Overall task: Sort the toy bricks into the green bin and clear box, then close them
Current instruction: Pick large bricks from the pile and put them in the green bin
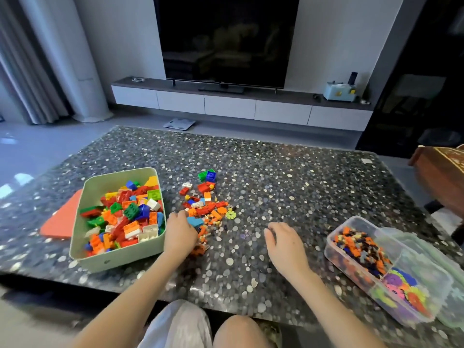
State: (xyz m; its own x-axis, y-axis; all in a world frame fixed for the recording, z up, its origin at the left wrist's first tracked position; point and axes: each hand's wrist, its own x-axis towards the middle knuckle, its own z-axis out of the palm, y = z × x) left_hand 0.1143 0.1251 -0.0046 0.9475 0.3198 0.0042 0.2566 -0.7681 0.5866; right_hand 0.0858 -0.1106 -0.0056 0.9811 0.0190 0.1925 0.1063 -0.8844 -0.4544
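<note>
Head view, looking down across a dark pebble-patterned table [276, 172].

Near left on it, the green bin [113, 261], lid off, heaped with large toy bricks in red, orange, green, blue, yellow and white. Against the bin's left side and partly hidden by it, an orange-red lid [62, 219] lying flat on the table.

Just right of the bin, a loose pile of bricks [203, 209] spread on the tabletop. Mostly red and orange, with smaller bits at the near end, a yellow-green gear disc [230, 215] at the right edge, and a green and a blue brick [207, 175] together at the far end.

Left hand [179, 232] palm down on the near left edge of the pile, beside the bin's right wall, fingers curled into the bricks. Impossible to tell whether anything gripped.

Right hand [283, 243] palm down over bare tabletop, between the pile and the clear box, fingers bent with the tips at the surface. Too blurred to tell whether pinching anything.

Near right, the clear box [337, 259], open and set at an angle. Far compartment full of small orange, purple and dark pieces, near compartment holding bright flower-shaped discs. Along its right side, a clear lid [426, 247] with a greenish rim.

Beyond the table, a bathroom scale [179, 123] on the floor, a low white TV cabinet [226, 104], and a dark television [226, 38] on it. At the far right edge, a wooden piece of furniture [442, 172].
</note>
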